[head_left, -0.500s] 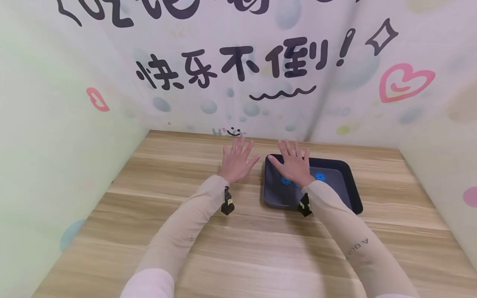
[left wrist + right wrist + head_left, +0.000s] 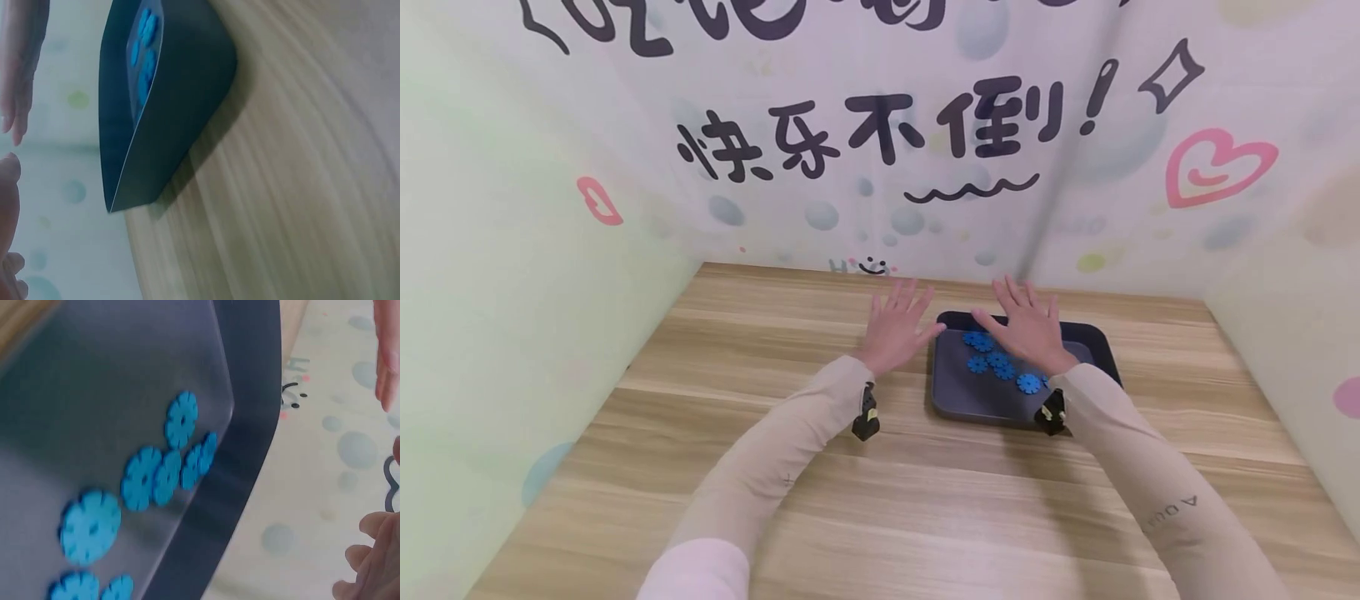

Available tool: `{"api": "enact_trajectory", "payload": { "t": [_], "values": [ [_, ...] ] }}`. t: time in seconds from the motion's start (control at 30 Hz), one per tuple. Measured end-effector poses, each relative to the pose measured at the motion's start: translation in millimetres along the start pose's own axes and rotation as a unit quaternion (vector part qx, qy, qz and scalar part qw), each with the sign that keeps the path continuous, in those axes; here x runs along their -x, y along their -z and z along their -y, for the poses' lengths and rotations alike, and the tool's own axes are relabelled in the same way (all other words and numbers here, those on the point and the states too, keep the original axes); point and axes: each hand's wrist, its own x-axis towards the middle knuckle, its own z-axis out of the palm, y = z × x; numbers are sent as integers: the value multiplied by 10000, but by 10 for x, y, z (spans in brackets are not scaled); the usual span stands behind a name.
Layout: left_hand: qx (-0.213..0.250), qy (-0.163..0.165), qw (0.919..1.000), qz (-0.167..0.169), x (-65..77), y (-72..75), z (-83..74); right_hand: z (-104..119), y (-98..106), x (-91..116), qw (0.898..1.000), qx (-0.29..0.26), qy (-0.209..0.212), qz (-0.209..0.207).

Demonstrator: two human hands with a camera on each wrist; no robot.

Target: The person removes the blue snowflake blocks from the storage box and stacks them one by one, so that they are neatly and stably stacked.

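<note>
My left hand (image 2: 895,335) is held with fingers straight and spread, just left of a dark grey tray (image 2: 961,402); its thumb tip overlaps the tray's rim in the head view. Over the tray's back part, my right hand (image 2: 1032,335) has its fingers spread the same way and holds nothing. Several blue notched discs (image 2: 1028,383), shaped like snowflakes, lie on the tray's floor, some partly hidden by the right hand. In the right wrist view, discs (image 2: 92,527) sit flat, with some overlapping near the tray's wall (image 2: 250,375). Both wrist views show the hands raised above rim level.
The tray stands on a wood-grain table (image 2: 880,500), towards its back. Behind rises a white printed backdrop (image 2: 820,183) with black lettering, and pale panels flank the table left and right. Each wrist wears a small black camera (image 2: 866,417).
Both hands have shifted to the right, the right one further. More of the blue discs now show between the hands. The tray has stayed in place.
</note>
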Motion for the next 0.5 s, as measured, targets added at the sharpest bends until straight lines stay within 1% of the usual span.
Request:
{"api": "enact_trajectory", "payload": {
  "t": [0.07, 0.1, 0.17, 0.3, 0.33, 0.43, 0.5],
  "values": [
    [61, -35, 9999, 92, -7, -28, -46, -55, 47, 37, 10000, 71, 66, 4],
    [107, -85, 9999, 65, -24, -72, -53, -87, 66, 51, 9999, 82, 104, 3],
    [243, -144, 9996, 79, -25, -106, -90, -149, 105, 86, 9998, 70, 164, 20],
    [513, -346, 9981, -52, -25, -176, -156, -294, 177, 156, 9996, -147, 252, -39],
    [611, -344, 9975, -16, -6, -155, -194, -332, 194, 179, 9994, -225, 270, -65],
    [730, -325, 9968, -22, 0, -176, -277, -453, 233, 240, 9984, -446, 324, -87],
    [836, -247, 9962, 37, 5, -193, -335, -530, 253, 273, 9975, -632, 317, -53]
  ]
}}
